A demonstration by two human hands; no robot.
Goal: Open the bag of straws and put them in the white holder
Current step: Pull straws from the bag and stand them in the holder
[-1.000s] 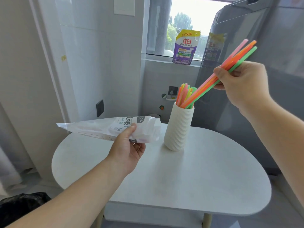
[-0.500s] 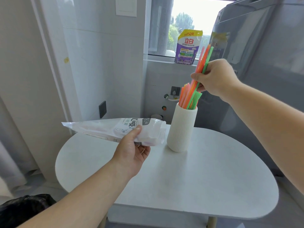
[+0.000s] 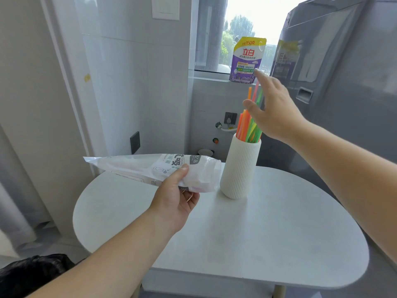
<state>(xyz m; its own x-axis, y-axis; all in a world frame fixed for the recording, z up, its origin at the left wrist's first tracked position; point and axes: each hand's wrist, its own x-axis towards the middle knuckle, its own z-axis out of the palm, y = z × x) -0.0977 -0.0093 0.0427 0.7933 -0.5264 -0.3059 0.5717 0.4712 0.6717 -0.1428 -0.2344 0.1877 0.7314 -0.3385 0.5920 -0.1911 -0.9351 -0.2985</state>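
Head view: right grip (image 3: 274, 108), spread wide, hovers by straws (image 3: 245, 125) in white holder (image 3: 239, 168) at twelve o'clock; left grip (image 3: 173, 203) holds bag (image 3: 133, 168) at nine. Loading step; next, probably pinch more from the bag.

The white ribbed holder (image 3: 239, 168) stands upright on the counter (image 3: 268, 233). Orange, pink, green and yellow straws (image 3: 247, 127) stand bunched in it, leaning slightly, and about 3 rise higher than the rest. The bag (image 3: 139, 168), white translucent plastic with printed lettering, lies nearly level above the counter, pinched by the left hand (image 3: 174, 201), its crumpled open end just beside the holder.
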